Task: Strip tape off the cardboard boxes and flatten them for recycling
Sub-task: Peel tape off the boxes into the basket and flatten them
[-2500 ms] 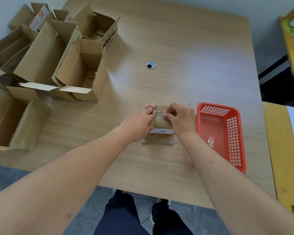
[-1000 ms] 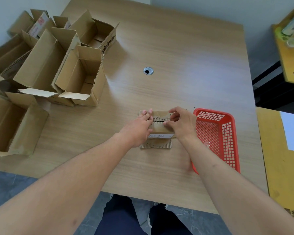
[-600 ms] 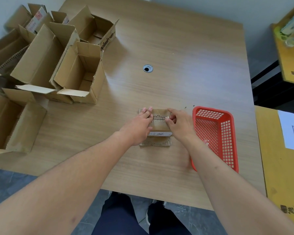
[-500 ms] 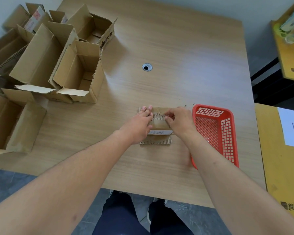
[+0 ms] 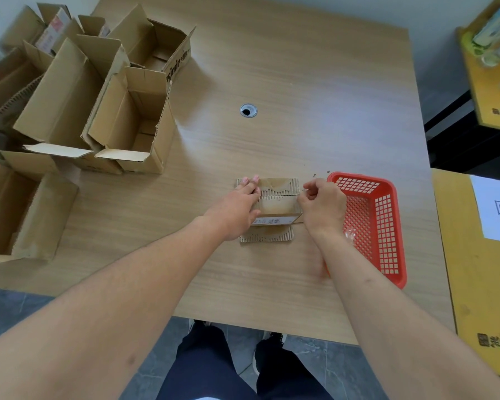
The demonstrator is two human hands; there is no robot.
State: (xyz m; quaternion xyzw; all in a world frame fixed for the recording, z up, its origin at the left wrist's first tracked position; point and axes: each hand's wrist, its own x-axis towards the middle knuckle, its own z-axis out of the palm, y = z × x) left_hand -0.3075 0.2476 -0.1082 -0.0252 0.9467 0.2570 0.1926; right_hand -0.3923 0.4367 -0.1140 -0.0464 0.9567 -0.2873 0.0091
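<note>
A small cardboard box point(image 5: 277, 202) sits mid-table toward the near edge, its flaps spread flat near and far. The left hand point(image 5: 237, 209) presses on its left side with straight fingers. The right hand point(image 5: 322, 206), fingers curled, pinches something at the box's right edge; a tape strip cannot be made out. The red basket point(image 5: 387, 226) lies just right. Open cardboard boxes point(image 5: 98, 105) crowd the far left; the table point(image 5: 315, 96) stretches bare beyond.
</note>
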